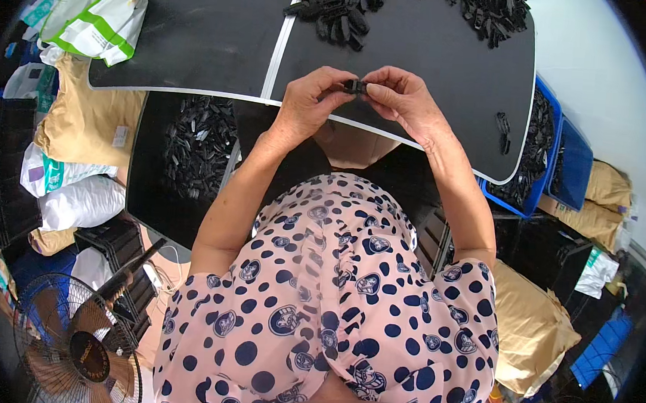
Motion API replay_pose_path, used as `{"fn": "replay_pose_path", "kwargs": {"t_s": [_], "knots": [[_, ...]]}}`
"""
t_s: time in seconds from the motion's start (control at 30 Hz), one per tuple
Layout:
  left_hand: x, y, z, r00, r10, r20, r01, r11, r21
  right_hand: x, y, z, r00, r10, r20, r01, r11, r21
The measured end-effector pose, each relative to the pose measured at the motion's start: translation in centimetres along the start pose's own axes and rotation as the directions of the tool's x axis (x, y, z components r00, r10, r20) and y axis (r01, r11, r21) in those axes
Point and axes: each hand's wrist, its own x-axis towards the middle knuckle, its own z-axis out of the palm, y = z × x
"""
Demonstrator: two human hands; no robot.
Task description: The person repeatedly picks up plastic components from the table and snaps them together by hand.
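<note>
Between my hands, just above the near edge of the black table [199, 50], is a small black plastic piece [355, 87] that looks like a buckle or clip. My left hand [309, 102] pinches its left end between thumb and fingers. The right end is gripped by the thumb and fingers of my right hand [407, 104]. My fingertips cover part of it, so its exact shape is hard to make out. Beyond my hands lies a pile of black plastic pieces [342, 12], with another pile [493, 11] farther right.
Loose black pieces [503, 132] lie near the table's right side. Blue bins [569, 162] with black parts stand at the right. A lower tray of black parts [199, 148] sits left of my lap. A white-and-green bag [96, 17] rests at the far left; a fan [87, 357] stands lower left.
</note>
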Motion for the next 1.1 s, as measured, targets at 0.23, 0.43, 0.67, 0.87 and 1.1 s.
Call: {"fn": "replay_pose_path", "kwargs": {"t_s": [0.23,0.43,0.67,0.87,1.1], "knots": [[0.3,1.1,-0.4,0.941,0.337,0.002,-0.31,0.863,0.4,-0.3,-1.8,0.3,0.979,0.205,0.012,-0.201,0.97,-0.137],[0.2,1.8,-0.2,0.952,0.289,0.104,-0.305,0.853,0.424,0.2,-0.1,-1.3,0.936,0.316,0.153,-0.322,0.947,0.01],[-0.3,2.2,1.0,0.99,0.094,0.108,-0.125,0.936,0.33,-0.2,2.4,-2.1,0.912,0.373,0.169,-0.406,0.875,0.264],[0.9,1.4,1.3,0.948,0.118,0.295,-0.22,0.913,0.343,-1.1,2.4,-2.9,0.871,0.394,0.294,-0.479,0.815,0.326],[2.5,1.0,3.7,0.979,-0.203,-0.017,0.173,0.872,-0.458,-0.9,0.4,-2.2,0.904,0.214,0.37,-0.347,0.873,0.343]]}}
